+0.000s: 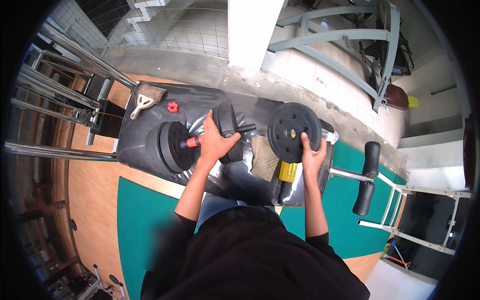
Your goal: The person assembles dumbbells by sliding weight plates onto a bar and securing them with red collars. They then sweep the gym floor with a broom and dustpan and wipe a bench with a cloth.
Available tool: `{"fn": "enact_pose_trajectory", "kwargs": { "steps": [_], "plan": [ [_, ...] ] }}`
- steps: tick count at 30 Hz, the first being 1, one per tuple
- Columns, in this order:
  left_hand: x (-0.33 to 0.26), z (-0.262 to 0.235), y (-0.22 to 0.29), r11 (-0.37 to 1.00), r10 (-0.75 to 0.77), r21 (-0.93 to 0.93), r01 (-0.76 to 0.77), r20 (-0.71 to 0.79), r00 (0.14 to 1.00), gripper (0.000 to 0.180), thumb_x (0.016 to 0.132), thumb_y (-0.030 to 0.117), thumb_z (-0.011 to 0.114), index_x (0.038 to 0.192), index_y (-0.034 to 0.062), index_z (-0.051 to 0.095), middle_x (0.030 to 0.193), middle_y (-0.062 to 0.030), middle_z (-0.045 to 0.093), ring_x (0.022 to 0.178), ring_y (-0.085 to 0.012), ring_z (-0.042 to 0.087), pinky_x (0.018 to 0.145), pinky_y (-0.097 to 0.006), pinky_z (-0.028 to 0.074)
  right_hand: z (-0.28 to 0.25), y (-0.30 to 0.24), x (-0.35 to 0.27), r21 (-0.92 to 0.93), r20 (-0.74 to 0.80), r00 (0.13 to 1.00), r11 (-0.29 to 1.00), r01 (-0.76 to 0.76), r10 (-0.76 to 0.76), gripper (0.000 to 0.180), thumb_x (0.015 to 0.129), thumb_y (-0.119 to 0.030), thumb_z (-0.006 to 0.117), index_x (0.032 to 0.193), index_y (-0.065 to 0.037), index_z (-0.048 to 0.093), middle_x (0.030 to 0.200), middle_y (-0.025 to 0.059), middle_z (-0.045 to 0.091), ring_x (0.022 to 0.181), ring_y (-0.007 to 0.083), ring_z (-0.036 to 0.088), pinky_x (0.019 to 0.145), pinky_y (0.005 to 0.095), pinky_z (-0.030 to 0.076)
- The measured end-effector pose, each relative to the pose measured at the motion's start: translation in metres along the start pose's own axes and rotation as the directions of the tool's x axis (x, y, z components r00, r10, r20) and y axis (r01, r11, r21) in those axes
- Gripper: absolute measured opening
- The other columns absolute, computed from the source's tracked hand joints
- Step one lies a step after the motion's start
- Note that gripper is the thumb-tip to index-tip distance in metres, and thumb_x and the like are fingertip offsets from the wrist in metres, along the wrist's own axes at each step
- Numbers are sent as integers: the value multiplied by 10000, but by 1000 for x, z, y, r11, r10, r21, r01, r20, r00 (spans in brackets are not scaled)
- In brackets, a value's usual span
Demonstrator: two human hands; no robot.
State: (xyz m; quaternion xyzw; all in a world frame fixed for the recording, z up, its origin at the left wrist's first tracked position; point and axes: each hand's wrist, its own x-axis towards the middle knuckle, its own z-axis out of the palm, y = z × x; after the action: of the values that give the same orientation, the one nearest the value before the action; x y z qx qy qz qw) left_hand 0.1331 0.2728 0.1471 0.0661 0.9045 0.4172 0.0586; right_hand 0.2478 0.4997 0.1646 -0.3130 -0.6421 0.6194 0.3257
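A dumbbell (pixel 192 142) with a red grip lies across a black padded bench (pixel 150 115), black plates on both ends. Its threaded bar end (pixel 247 128) sticks out to the right. My left hand (pixel 216 141) grips the plates (pixel 225 119) at that right end, fingers over the far side and thumb across the face. In my right hand (pixel 313 156) a loose round black weight plate (pixel 294 122) with small holes is held up by its near right edge, apart from the bar. Left of the dumbbell's right plates, a red star-shaped nut (pixel 173 107) rests on the bench.
A cream-handled brush (pixel 143 105) lies at the bench's far left. Beige cloth (pixel 264 159) and a yellow object (pixel 288 171) lie between my hands; a clear bottle (pixel 331 136) is partly hidden by the right hand. Foam rollers (pixel 371 159) stand right, metal rails (pixel 65 150) left.
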Motion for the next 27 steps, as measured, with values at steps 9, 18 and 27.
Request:
{"fn": "enact_pose_trajectory", "kwargs": {
  "steps": [9,18,27],
  "plan": [
    [9,4,-5,994,-21,-109,27,63,998,1054,586,338,761,1347,-89,169,1309,-275,313,1131,-426,450,919,-424,426,85,73,-18,-331,71,993,937,113,-94,307,780,-110,718,885,19,461,898,115,537,831,136,524,668,257,482],
    [13,9,-15,979,-85,-181,99,85,993,951,724,489,670,1331,-85,215,1308,-274,310,1125,-440,457,900,-435,430,109,80,-69,-260,315,947,955,142,-55,323,898,-277,575,1008,19,507,973,124,549,941,188,528,850,315,408],
    [14,7,10,993,-40,107,41,-18,999,1101,557,545,775,1281,-119,278,1204,-253,383,1135,-421,414,894,-431,424,87,94,-61,-96,523,852,995,28,27,596,959,-495,218,1174,3,467,1142,125,463,1106,227,439,971,346,320]
  ]
}}
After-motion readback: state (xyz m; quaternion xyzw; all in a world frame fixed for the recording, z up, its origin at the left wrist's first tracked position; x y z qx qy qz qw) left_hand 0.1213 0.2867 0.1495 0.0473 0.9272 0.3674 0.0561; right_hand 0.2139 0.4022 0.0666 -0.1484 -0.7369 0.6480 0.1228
